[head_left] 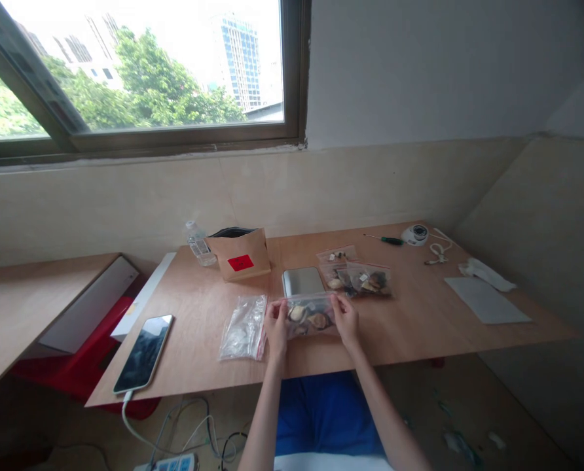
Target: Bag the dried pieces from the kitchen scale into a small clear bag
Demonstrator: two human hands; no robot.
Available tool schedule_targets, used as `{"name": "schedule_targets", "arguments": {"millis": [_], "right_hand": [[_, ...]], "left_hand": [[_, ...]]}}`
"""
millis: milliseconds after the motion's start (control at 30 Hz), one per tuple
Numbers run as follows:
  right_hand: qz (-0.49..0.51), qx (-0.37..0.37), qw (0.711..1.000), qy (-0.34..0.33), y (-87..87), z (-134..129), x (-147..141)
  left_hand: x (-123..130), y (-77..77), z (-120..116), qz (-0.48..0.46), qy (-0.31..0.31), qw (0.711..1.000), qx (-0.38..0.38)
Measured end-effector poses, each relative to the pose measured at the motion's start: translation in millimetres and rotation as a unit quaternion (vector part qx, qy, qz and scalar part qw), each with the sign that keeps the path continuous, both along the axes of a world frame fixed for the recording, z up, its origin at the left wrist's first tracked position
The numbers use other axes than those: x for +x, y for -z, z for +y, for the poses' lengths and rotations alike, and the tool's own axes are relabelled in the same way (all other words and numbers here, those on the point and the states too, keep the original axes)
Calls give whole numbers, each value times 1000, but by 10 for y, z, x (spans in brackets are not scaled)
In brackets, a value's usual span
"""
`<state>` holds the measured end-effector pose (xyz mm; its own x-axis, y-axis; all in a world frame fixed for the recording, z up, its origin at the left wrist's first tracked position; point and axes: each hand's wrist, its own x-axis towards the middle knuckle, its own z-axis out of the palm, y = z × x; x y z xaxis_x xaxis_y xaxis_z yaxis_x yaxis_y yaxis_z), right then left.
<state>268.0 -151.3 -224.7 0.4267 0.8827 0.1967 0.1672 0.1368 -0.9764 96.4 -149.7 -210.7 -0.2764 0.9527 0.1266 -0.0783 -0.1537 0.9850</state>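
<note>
Clear plastic bag: a small see-through bag [310, 316] with dark and pale lumps inside lies flat on the bench [419, 320], near the front edge, right in front of the person.
Left hand: the left hand [275, 327] pinches the left end of this bag with its fingers.
Right hand: the right hand [346, 320] pinches the right end of the same bag.
Empty bags: a pile of clear bags [244, 326] lies just beside the left hand.
Scale: a small flat silver scale [302, 281] sits just behind the held bag.
Filled bags: more bags with lumps [362, 280] lie to the right of the scale.
Paper bag: a brown paper bag [240, 254] with a red sticker stands farther back.
Bottle: a clear bottle [200, 244] stands next to the paper bag.
Phone: a phone [144, 352] on a white cable lies at the bench's left side.
Screwdriver: a green screwdriver [385, 239] lies far back, near a small round camera [415, 234].
White sheet: a white sheet [486, 299] lies on the right side.
</note>
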Motion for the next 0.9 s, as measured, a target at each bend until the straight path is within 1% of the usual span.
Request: {"name": "schedule_targets", "arguments": {"millis": [33,100,200,367,500,667,800,900], "right_hand": [[-8,4,1000,10,63,2,19],[-26,13,999,31,134,0,46],[-46,9,998,46,155,-2,67],[-75,11,995,58,172,4,83],[-71,16,995,68,202,5,83],[-74,10,995,68,225,9,87],[-72,11,995,70,232,13,89],[-63,5,996,67,229,16,93]], "left_hand": [[1,26,13,4,-2,1000,-1],[5,63,35,5,3,1000,-3],[3,102,57,0,10,1000,-3],[-25,157,67,1,4,1000,-8],[-44,154,51,0,2,1000,-15],[-52,126,33,-2,-15,999,-34],[-50,135,39,15,-3,1000,-27],[-43,133,45,4,5,1000,-29]]}}
